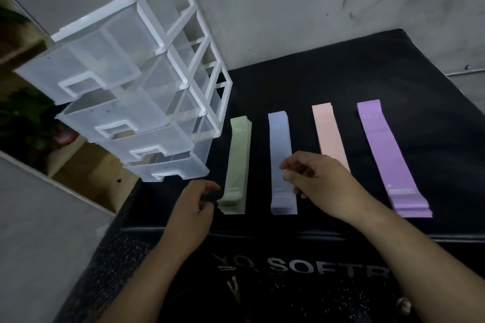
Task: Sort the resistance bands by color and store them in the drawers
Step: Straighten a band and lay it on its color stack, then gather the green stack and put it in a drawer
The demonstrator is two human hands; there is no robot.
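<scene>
Four colour stacks lie sorted on black surface (pixel 393 65); drawers (pixel 118 102) all pulled out. Our left hand (pixel 194 207) fingers pinch near end of green stack (pixel 237 165); right hand (pixel 320 178) loose, empty above blue stack (pixel 282 162). Next, we judge: lift green, drop in drawer.

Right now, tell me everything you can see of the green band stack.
The green band stack is a pile of flat, pale green resistance bands, matte and rubbery-looking, edges slightly fanned. The top band shows a white "30" near its far end and a pale label near its near end. It lies lengthwise on the black mat, leftmost of four colour stacks, beside the drawer unit. The left hand touches its near corner.
</scene>
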